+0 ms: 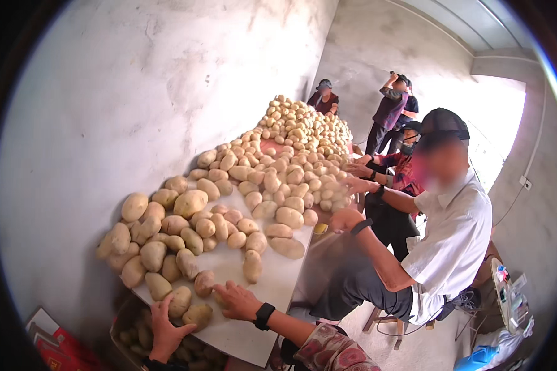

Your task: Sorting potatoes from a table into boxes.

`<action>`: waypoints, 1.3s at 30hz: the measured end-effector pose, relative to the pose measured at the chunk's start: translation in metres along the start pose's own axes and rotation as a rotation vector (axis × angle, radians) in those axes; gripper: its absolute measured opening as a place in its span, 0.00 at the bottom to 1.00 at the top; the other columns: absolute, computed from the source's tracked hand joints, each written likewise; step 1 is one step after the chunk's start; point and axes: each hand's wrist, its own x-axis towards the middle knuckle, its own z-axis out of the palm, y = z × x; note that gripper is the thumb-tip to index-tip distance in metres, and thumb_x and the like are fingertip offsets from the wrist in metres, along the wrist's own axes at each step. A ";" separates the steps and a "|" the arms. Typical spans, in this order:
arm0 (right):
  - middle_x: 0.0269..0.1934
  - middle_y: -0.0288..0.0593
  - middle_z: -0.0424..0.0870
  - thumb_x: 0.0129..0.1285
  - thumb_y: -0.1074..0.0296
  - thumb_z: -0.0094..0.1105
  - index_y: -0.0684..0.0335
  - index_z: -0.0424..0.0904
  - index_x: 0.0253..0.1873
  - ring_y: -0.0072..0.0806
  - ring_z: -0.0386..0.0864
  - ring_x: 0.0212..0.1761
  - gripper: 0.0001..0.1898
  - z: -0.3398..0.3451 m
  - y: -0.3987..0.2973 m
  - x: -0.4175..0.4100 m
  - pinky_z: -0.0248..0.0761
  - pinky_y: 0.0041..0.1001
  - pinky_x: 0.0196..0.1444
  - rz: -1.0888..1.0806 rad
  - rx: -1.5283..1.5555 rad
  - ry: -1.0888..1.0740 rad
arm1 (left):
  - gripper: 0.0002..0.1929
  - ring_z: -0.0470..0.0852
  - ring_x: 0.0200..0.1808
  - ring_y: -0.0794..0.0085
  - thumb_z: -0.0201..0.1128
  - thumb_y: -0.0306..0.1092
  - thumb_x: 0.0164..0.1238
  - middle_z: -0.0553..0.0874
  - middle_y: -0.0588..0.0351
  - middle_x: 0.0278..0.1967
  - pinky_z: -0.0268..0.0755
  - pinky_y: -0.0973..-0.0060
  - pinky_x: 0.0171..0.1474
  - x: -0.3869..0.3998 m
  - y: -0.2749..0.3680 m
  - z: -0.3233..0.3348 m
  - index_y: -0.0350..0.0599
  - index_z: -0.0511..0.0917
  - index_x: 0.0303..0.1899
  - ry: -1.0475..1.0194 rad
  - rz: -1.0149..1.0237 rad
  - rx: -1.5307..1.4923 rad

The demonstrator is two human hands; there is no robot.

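Note:
My left hand [166, 330] is at the near left end of the white tabletop [246, 336], thumb and fingers spread. A pale potato [180, 301] and a darker, rough-skinned potato [197, 317] lie right beside it. Stretched over the tabletop, my right hand [239, 302] wears a black wristband. Its fingertips reach a reddish potato [204, 283], and another potato is partly hidden under the fingers. Neither hand is lifting anything. Beyond them, a heap of potatoes [171, 227] spreads along the wall side.
A container of potatoes [141, 331] sits below the near table edge. A larger potato pile [301, 125] covers the far end. To the right, a seated co-worker in a white shirt [455, 241] reaches toward the table; other people are beyond. Red boxes [62, 348] stand lower left.

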 end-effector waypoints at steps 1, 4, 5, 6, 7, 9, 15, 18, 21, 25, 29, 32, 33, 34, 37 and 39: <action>0.45 0.55 0.69 0.47 0.66 0.62 0.54 0.59 0.62 0.53 0.73 0.44 0.34 -0.002 -0.002 -0.001 0.70 0.43 0.46 0.084 -0.006 -0.100 | 0.45 0.68 0.54 0.52 0.78 0.37 0.30 0.66 0.46 0.50 0.63 0.63 0.58 0.000 0.001 0.003 0.46 0.65 0.59 -0.011 -0.083 0.002; 0.46 0.55 0.69 0.47 0.66 0.61 0.53 0.60 0.60 0.54 0.73 0.45 0.32 -0.006 -0.001 -0.007 0.71 0.44 0.45 0.032 0.020 -0.070 | 0.44 0.69 0.52 0.52 0.78 0.37 0.32 0.67 0.46 0.49 0.64 0.63 0.57 -0.003 0.006 0.016 0.46 0.65 0.58 0.091 0.015 -0.044; 0.47 0.55 0.68 0.47 0.65 0.62 0.53 0.60 0.59 0.55 0.71 0.47 0.32 -0.006 -0.001 -0.009 0.71 0.44 0.44 0.069 0.035 -0.118 | 0.43 0.69 0.52 0.52 0.77 0.36 0.32 0.67 0.46 0.48 0.64 0.63 0.57 -0.004 0.007 0.017 0.46 0.64 0.58 0.061 -0.055 -0.041; 0.47 0.55 0.68 0.47 0.65 0.62 0.53 0.60 0.59 0.55 0.71 0.47 0.32 -0.007 -0.002 -0.011 0.71 0.44 0.44 0.002 0.044 -0.056 | 0.43 0.69 0.52 0.52 0.77 0.36 0.32 0.67 0.46 0.48 0.64 0.63 0.57 -0.005 0.008 0.016 0.46 0.64 0.58 0.106 0.022 -0.049; 0.50 0.56 0.67 0.47 0.64 0.63 0.52 0.58 0.63 0.55 0.69 0.52 0.36 -0.007 -0.002 -0.014 0.71 0.45 0.46 0.027 0.065 -0.083 | 0.43 0.68 0.53 0.52 0.77 0.36 0.33 0.67 0.46 0.49 0.64 0.63 0.57 -0.004 0.009 0.016 0.45 0.63 0.58 0.094 0.018 -0.056; 0.53 0.57 0.66 0.47 0.63 0.64 0.50 0.55 0.67 0.55 0.67 0.56 0.40 -0.007 -0.004 -0.017 0.70 0.46 0.48 0.057 0.078 -0.106 | 0.43 0.68 0.54 0.51 0.77 0.36 0.33 0.67 0.45 0.50 0.63 0.63 0.58 -0.003 0.013 0.015 0.45 0.63 0.58 0.083 0.021 -0.072; 0.59 0.50 0.64 0.43 0.52 0.68 0.48 0.56 0.67 0.53 0.56 0.67 0.44 0.003 -0.025 -0.017 0.59 0.64 0.48 -0.152 -0.197 -0.036 | 0.44 0.65 0.60 0.46 0.77 0.39 0.34 0.64 0.40 0.58 0.63 0.60 0.60 0.004 0.020 0.009 0.45 0.62 0.59 0.000 0.054 -0.065; 0.58 0.45 0.66 0.41 0.48 0.68 0.48 0.58 0.65 0.54 0.57 0.66 0.44 0.007 -0.031 -0.011 0.57 0.64 0.48 -0.118 -0.226 -0.086 | 0.46 0.65 0.60 0.45 0.77 0.42 0.35 0.64 0.39 0.58 0.63 0.59 0.59 0.008 0.021 0.007 0.45 0.61 0.60 -0.068 0.096 -0.030; 0.56 0.43 0.68 0.42 0.48 0.68 0.49 0.60 0.63 0.53 0.58 0.66 0.41 0.008 -0.033 -0.010 0.57 0.62 0.48 -0.082 -0.250 -0.078 | 0.47 0.65 0.60 0.44 0.77 0.45 0.36 0.64 0.38 0.58 0.63 0.59 0.60 0.009 0.021 0.010 0.45 0.60 0.61 -0.035 0.151 0.011; 0.54 0.44 0.69 0.43 0.49 0.67 0.50 0.60 0.62 0.53 0.58 0.65 0.39 0.008 -0.034 -0.010 0.56 0.62 0.47 -0.091 -0.253 -0.076 | 0.47 0.66 0.59 0.44 0.77 0.45 0.35 0.64 0.37 0.58 0.63 0.59 0.60 0.008 0.019 0.011 0.44 0.60 0.61 -0.019 0.139 0.010; 0.53 0.45 0.69 0.44 0.49 0.66 0.50 0.61 0.62 0.54 0.58 0.65 0.38 0.008 -0.034 -0.011 0.56 0.63 0.47 -0.065 -0.251 -0.116 | 0.48 0.66 0.59 0.44 0.78 0.43 0.34 0.63 0.37 0.59 0.63 0.59 0.60 0.009 0.018 0.013 0.45 0.60 0.61 -0.051 0.071 0.039; 0.53 0.46 0.69 0.45 0.49 0.66 0.51 0.61 0.62 0.54 0.58 0.65 0.38 0.008 -0.033 -0.011 0.56 0.64 0.47 -0.082 -0.248 -0.087 | 0.48 0.66 0.59 0.44 0.78 0.42 0.33 0.63 0.37 0.59 0.63 0.59 0.60 0.009 0.017 0.015 0.45 0.60 0.61 -0.050 0.053 0.012; 0.53 0.46 0.69 0.45 0.49 0.66 0.51 0.61 0.62 0.54 0.58 0.65 0.38 0.008 -0.033 -0.012 0.56 0.64 0.47 -0.116 -0.223 -0.013 | 0.48 0.66 0.59 0.44 0.78 0.42 0.33 0.63 0.37 0.59 0.63 0.59 0.60 0.009 0.018 0.015 0.45 0.60 0.61 -0.010 0.127 -0.005; 0.53 0.46 0.69 0.45 0.49 0.66 0.51 0.60 0.62 0.54 0.58 0.65 0.38 0.008 -0.033 -0.011 0.56 0.64 0.47 -0.105 -0.222 -0.035 | 0.48 0.67 0.59 0.45 0.78 0.42 0.33 0.63 0.38 0.59 0.63 0.59 0.60 0.009 0.017 0.015 0.45 0.60 0.61 -0.023 0.110 -0.009; 0.53 0.46 0.69 0.45 0.49 0.66 0.51 0.60 0.62 0.54 0.58 0.65 0.38 0.009 -0.033 -0.011 0.56 0.64 0.47 -0.105 -0.216 -0.037 | 0.47 0.67 0.59 0.45 0.78 0.42 0.33 0.64 0.38 0.59 0.64 0.60 0.60 0.009 0.016 0.015 0.45 0.60 0.60 -0.017 0.112 -0.003; 0.53 0.46 0.69 0.45 0.49 0.66 0.51 0.60 0.62 0.55 0.58 0.65 0.38 0.010 -0.033 -0.012 0.56 0.64 0.47 -0.110 -0.208 -0.023 | 0.47 0.68 0.58 0.46 0.78 0.42 0.33 0.64 0.38 0.59 0.64 0.60 0.59 0.008 0.015 0.018 0.45 0.60 0.60 -0.006 0.125 0.003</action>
